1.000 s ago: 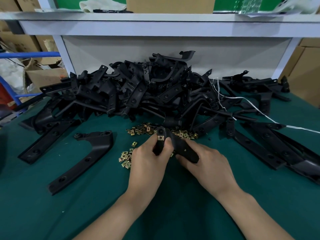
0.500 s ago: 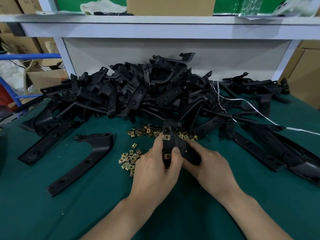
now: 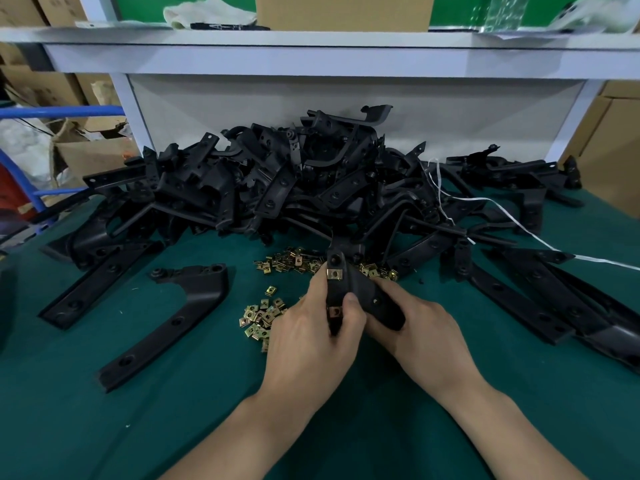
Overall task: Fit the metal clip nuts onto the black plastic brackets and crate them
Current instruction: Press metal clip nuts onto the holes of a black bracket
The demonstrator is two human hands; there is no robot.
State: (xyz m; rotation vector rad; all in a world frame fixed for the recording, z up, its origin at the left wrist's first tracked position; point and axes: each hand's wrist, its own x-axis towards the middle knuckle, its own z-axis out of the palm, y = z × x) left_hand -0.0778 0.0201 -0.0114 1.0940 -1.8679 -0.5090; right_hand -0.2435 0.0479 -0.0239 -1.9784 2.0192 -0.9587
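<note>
Green counter (image 3: 104,427), a heap of black brackets (image 3: 277,188) at its back: we judge the job barely begun, with no crate in view.
Our left hand (image 3: 311,341) and right hand (image 3: 422,330) have fingers clamped round one held bracket (image 3: 363,296) near the counter's front; two fitted nuts (image 3: 334,274) sit on it, and brass-coloured loose clip nuts (image 3: 263,317) lie just beside.

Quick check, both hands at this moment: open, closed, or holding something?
Left hand: closed, holding the black plastic bracket near its clip nut.
Right hand: closed, holding the same bracket's other end.
</note>
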